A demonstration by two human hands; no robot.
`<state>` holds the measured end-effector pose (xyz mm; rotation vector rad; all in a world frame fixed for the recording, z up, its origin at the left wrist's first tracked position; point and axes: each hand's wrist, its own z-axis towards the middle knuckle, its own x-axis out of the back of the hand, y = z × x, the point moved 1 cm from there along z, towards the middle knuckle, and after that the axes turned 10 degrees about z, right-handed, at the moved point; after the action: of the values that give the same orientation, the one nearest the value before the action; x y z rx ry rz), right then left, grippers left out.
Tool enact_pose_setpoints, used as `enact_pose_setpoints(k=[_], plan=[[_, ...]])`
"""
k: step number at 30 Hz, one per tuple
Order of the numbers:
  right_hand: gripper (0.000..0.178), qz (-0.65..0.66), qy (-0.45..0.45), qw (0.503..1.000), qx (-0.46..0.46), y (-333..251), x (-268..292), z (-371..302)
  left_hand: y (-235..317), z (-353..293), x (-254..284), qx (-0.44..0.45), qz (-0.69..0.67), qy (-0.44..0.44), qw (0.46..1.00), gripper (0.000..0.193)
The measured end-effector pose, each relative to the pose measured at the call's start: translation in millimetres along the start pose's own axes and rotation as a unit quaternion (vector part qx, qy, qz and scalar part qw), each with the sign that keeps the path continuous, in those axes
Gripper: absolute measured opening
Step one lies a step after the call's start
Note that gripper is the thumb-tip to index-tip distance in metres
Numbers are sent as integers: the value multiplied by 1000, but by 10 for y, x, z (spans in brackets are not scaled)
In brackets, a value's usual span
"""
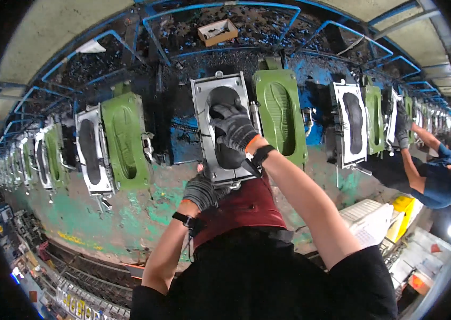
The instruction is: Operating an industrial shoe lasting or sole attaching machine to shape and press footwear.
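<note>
In front of me is a silver mould plate with a black shoe sole in its recess. My right hand, in a dark grey knit glove, lies over the middle of the sole, fingers stretched toward its far end. By the plate's near left corner is my left hand, gloved alike, its fingers curled under the near edge; what they grip is hidden. Attached on the right stands the green mould half, its sole-shaped cavity bare, with a metal hinge fitting between the two.
More silver plates with black soles and green mould halves line both sides. Behind run blue rails and a small cardboard box. A co-worker handles another mould at right, near a white crate.
</note>
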<state>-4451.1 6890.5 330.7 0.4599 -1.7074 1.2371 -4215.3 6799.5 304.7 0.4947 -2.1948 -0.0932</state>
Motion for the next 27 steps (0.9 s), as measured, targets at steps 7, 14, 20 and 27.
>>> enact_pose_setpoints(k=[7, 14, 20, 27], plan=[[82, 1, -14, 1000, 13, -122, -166, -1104, -40, 408, 343, -168, 85, 300, 935, 56], [21, 294, 214, 910, -198, 97, -807, -896, 132, 688, 141, -139, -271, 346, 888, 36], [30, 490, 133, 814, -283, 0, -1009, -1002, 85, 631, -101, 114, -576, 186, 788, 33], [46, 171, -6, 985, -9, -266, -626, -1538, -89, 615, 552, 114, -223, 203, 947, 44]])
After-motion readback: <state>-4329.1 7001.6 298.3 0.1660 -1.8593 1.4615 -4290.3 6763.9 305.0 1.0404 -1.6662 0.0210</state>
